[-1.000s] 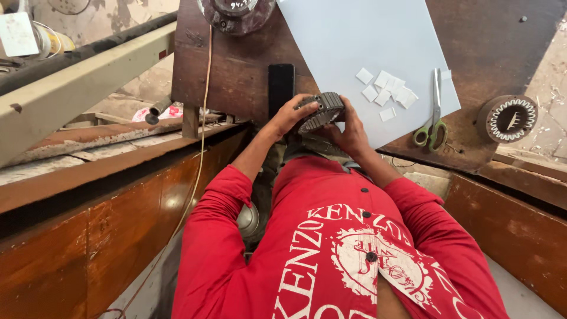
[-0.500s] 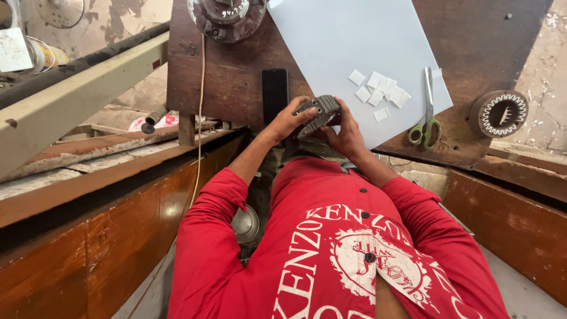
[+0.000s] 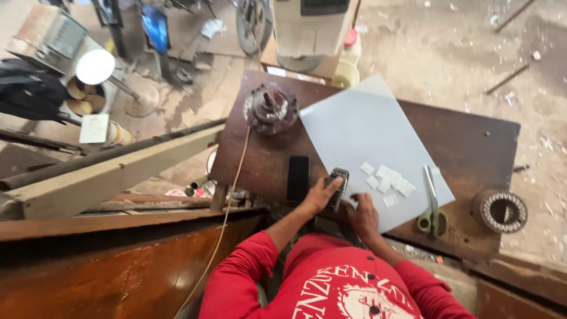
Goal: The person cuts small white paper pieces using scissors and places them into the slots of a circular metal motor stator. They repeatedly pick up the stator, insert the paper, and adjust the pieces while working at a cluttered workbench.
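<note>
Stator core [image 3: 338, 184], a ring of stacked grey metal with slotted teeth, is sitting upright on edge between the two hands at the near edge of the dark wooden table [image 3: 472, 142]. Far to the left of the hands a pale wooden beam [image 3: 112, 174] is slanting across the workshop, and a thin cord [image 3: 227, 207] is hanging down from the table past it. Just left of the left hand a black phone [image 3: 297, 178] is lying flat. The left hand [image 3: 319, 195] is curling around the core's left side, fingers wrapped over its rim and gripping it. Beyond the hands a rusty round motor part [image 3: 271, 108] is standing at the far corner of the table. The right hand [image 3: 363, 215] is pressing against the core's lower right side, fingers bent; how tightly it is closing I cannot tell. A large pale grey sheet [image 3: 360, 130] is spreading out beyond the right hand, with small white cut pieces [image 3: 387, 180] lying on it just to the right. Farther right, green-handled scissors [image 3: 431, 207] are lying on the sheet's edge, and another toothed ring [image 3: 501, 210] is resting flat well to the right.
</note>
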